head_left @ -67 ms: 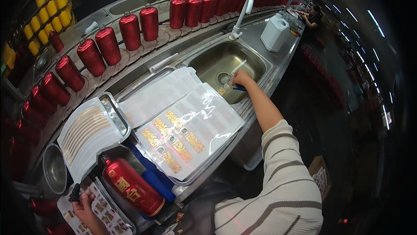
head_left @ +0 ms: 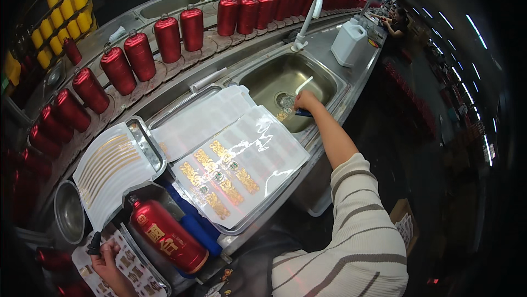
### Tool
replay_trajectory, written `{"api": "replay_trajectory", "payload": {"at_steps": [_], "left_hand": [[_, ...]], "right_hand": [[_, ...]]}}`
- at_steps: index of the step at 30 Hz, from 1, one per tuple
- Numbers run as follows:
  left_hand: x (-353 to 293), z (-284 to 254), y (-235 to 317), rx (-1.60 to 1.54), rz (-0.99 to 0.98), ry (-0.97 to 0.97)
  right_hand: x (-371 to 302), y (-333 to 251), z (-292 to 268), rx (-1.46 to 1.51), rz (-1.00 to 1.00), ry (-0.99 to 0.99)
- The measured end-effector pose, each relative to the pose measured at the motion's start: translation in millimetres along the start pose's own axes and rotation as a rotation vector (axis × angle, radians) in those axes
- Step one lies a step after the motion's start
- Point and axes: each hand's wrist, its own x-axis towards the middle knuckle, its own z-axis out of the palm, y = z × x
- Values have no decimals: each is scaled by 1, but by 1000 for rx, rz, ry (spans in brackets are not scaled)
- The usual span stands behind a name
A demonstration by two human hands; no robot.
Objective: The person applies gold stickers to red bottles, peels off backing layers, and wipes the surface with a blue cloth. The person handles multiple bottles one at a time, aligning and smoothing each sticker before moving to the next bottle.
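My right hand (head_left: pixel 307 101) reaches over the steel sink (head_left: pixel 321 75), fingers closed. A narrow white strip (head_left: pixel 303 84) sticks out above the fingers and something dark blue (head_left: pixel 303 112) shows beneath; how they are gripped is hidden. Just left of the fingers is a small gold decal piece (head_left: pixel 283 115). At lower left, my left hand (head_left: pixel 108 258) has its fingers bent around a small black object (head_left: pixel 95 243), over a sheet of small decals (head_left: pixel 129 261). Between the hands, a red bottle (head_left: pixel 167 236) with gold lettering lies tilted in a holder beside a blue roll (head_left: pixel 200 235).
Sheets with gold decals (head_left: pixel 266 173) cover a tray left of the sink. Another sheet (head_left: pixel 107 171) bears thin gold strips, near a metal bowl (head_left: pixel 69 215). Red bottles (head_left: pixel 167 39) line the conveyor behind. A white tap (head_left: pixel 307 23) and a white jug (head_left: pixel 349 43) stand beyond the sink.
The whole view has shifted very slightly. Both hands stay almost where they were, with the white strip still at my right fingers.
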Motion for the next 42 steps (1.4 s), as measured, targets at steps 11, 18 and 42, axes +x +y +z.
{"api": "replay_trajectory", "payload": {"at_steps": [11, 18, 42], "left_hand": [[27, 23, 57, 16, 208, -81], [4, 103, 111, -178, 240, -531], [-55, 77, 105, -240, -6, -651]], "right_hand": [[-100, -119, -110, -42, -231, 206], [-205, -217, -176, -53, -551, 131], [-354, -301, -150, 762, -1018, -546]]}}
